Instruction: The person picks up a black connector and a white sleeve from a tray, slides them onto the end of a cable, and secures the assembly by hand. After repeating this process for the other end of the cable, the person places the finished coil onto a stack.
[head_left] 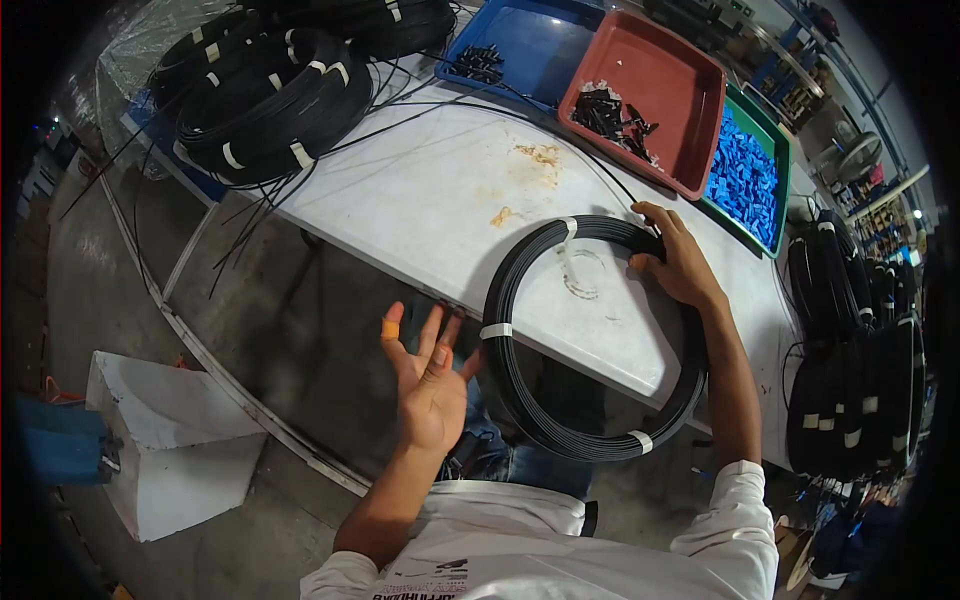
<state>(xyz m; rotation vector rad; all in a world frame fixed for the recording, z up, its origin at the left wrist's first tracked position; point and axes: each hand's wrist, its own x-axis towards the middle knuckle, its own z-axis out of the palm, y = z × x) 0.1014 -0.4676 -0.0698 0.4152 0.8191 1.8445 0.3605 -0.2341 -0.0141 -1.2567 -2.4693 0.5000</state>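
Note:
A coil of black cable (508,285), bound with white tape bands, rests partly on the white table and hangs over its front edge towards my body. My right hand (680,262) grips the coil at its upper right, thumb on the inner side and fingers over the outer side. One loose cable end runs from near those fingers back across the table. To the left of the coil, my left hand (432,385) is open with its fingers spread and holds nothing. Orange tape wraps one of its fingers.
Behind the white table (400,215) edge sit a blue tray (535,50), a red tray (680,95) with black parts, and a green tray (783,160) of blue pieces. More black coils (270,110) lie at left; others (860,400) hang at right.

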